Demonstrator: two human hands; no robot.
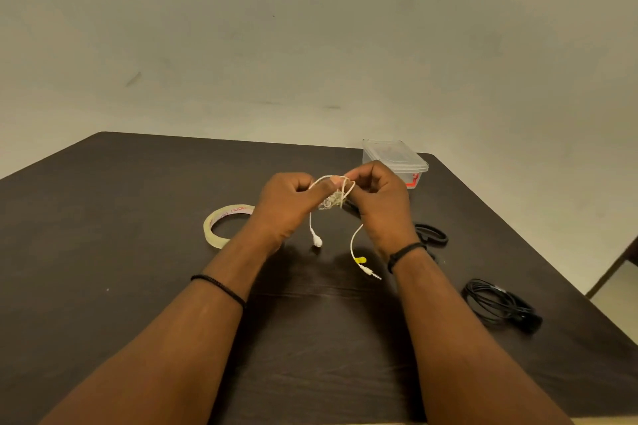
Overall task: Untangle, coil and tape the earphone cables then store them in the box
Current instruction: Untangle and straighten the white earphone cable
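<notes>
Hands are working above the worktop [138, 252]: left hand [288, 205] and right hand [378, 203] are both pinching the white cable [340, 193], raised between them. Keeping the coil tight while taping looks wise; tape [224, 222] and box [393, 160] are lying nearby.

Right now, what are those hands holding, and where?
Both the left hand and right hand pinch the white earphone cable at its bundled middle; earbud and plug dangle.
</notes>
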